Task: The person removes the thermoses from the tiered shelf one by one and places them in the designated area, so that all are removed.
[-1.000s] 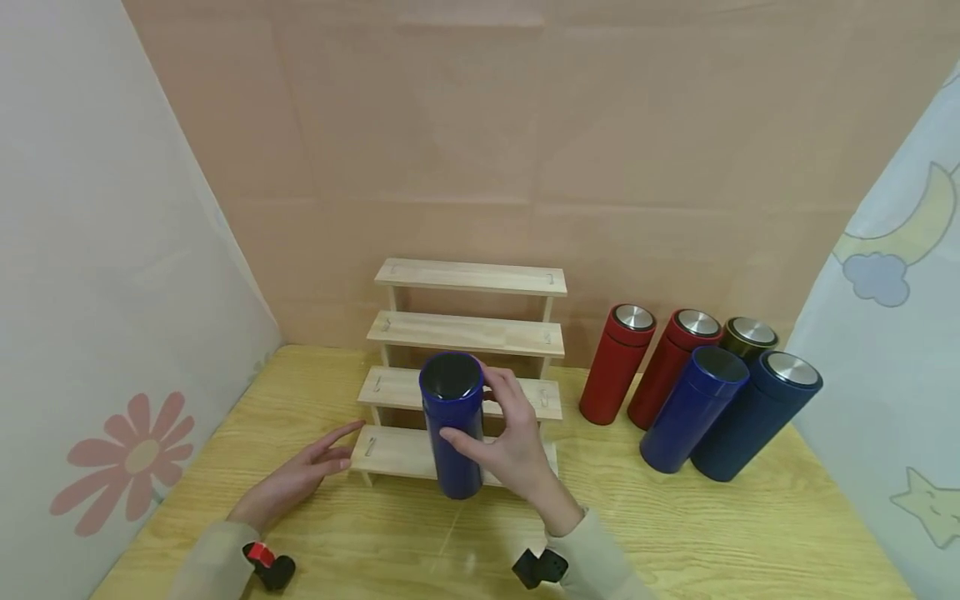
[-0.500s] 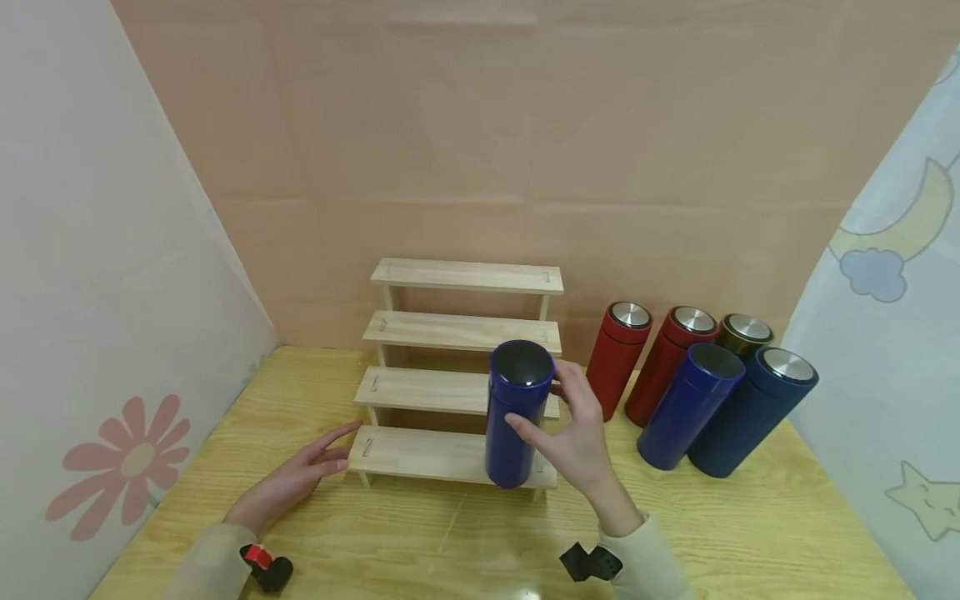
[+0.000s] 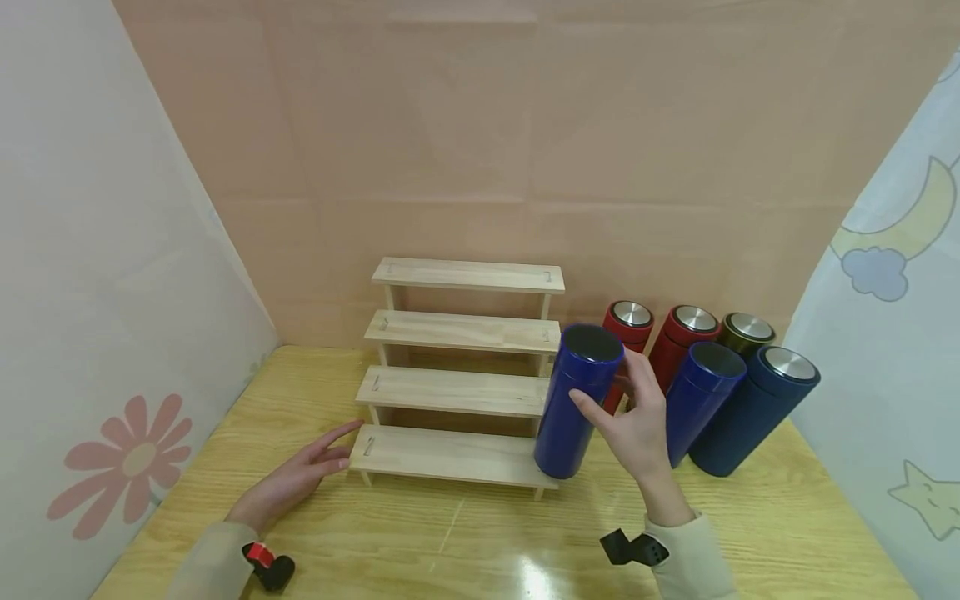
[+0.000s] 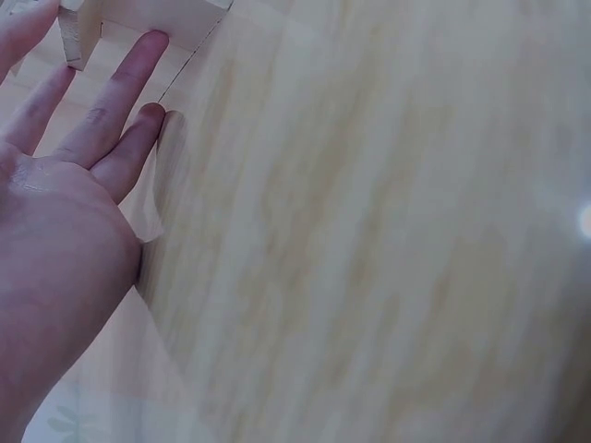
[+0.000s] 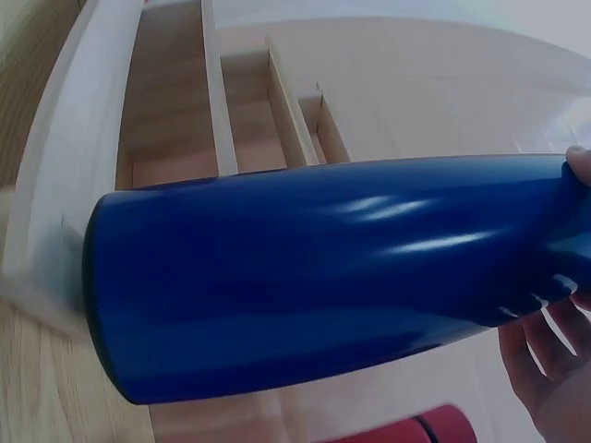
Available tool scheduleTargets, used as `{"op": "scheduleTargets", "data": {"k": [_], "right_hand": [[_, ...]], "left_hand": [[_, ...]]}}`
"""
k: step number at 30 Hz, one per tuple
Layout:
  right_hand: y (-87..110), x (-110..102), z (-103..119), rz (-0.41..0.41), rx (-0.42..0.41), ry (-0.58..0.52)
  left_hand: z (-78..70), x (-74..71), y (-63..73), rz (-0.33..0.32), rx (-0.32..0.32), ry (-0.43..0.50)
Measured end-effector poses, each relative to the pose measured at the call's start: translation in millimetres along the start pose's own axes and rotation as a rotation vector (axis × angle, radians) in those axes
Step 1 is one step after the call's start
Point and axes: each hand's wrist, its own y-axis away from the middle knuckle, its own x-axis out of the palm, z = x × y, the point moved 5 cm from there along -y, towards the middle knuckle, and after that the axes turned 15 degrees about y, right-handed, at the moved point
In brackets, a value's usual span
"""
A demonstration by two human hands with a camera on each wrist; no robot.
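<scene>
My right hand [image 3: 633, 417] grips a blue thermos flask [image 3: 573, 412] with a dark top, fingers behind it and thumb across its front near the upper end. The flask leans slightly and overlaps the right end of the lowest step of a wooden four-tier rack [image 3: 450, 454]. In the right wrist view the flask [image 5: 314, 268] spans the picture, with the rack's steps [image 5: 83, 120] behind it. My left hand [image 3: 300, 475] lies beside the rack's lower left corner, fingers extended, fingertips at its edge. The left wrist view shows that hand [image 4: 65, 212] palm side, fingertips by the wood.
To the right stand two red flasks [image 3: 684, 333] [image 3: 630, 321], an olive one [image 3: 748, 329], another blue one [image 3: 701, 400] and a navy one [image 3: 757, 408], closely grouped. The wooden table [image 3: 420, 542] meets a tan backdrop [image 3: 457, 150] behind and patterned cloths on both sides.
My right hand has carried the blue thermos flask rightward, from in front of the rack's middle to its right end, tilting it slightly. My left hand has stayed by the rack's corner.
</scene>
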Motion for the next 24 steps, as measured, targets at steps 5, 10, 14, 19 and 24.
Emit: {"op": "scheduleTargets", "data": {"k": [5, 10, 14, 19, 24], "right_hand": [[-0.2, -12.7, -3.4, -0.029, 0.018, 0.076], [2.9, -17.3, -17.5, -0.022, 0.098, 0.136], [8.8, -16.0, -38.5, -0.019, 0.166, 0.161], [21.1, -12.3, -77.5, -0.038, 0.281, 0.178], [29.9, -14.0, -96.0, -0.086, 0.381, 0.191]], "left_hand": [[1.2, -0.6, -0.1, -0.009, -0.007, -0.023], [1.0, -0.4, 0.2, -0.007, -0.004, -0.022], [-0.1, 1.2, 1.4, -0.003, -0.004, -0.027], [-2.4, 3.3, 2.4, 0.016, 0.019, -0.037], [-3.3, 2.1, 2.0, 0.008, 0.018, -0.033]]}}
